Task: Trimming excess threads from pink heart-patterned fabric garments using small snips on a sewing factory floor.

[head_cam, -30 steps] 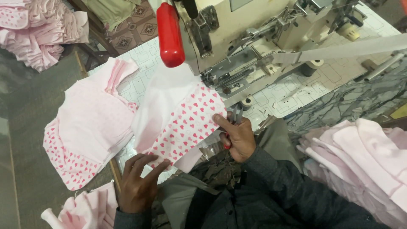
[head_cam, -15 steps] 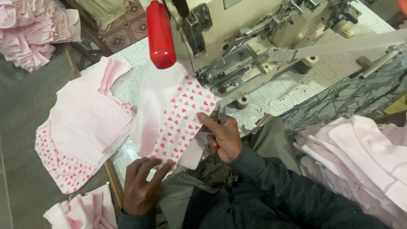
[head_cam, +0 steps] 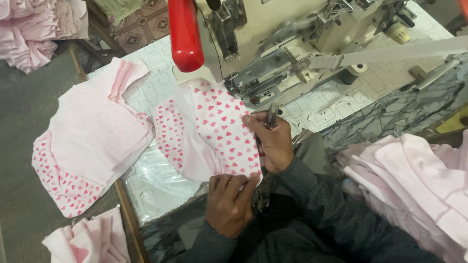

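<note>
Head view: right hand [head_cam: 273, 143] grips snips on heart-print piece [head_cam: 214, 131], left hand [head_cam: 229, 204] pinches its hem; sewn stack [head_cam: 92, 136] left, plenty unsewn.

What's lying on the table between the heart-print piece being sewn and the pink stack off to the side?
In the head view, only a narrow strip of the table shows between the heart-print piece and the pink stack; nearer the person, clear plastic sheeting.

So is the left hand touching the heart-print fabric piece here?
Touching. The head view shows the left hand with fingers pressed on the near edge of the heart-print fabric piece.
</note>
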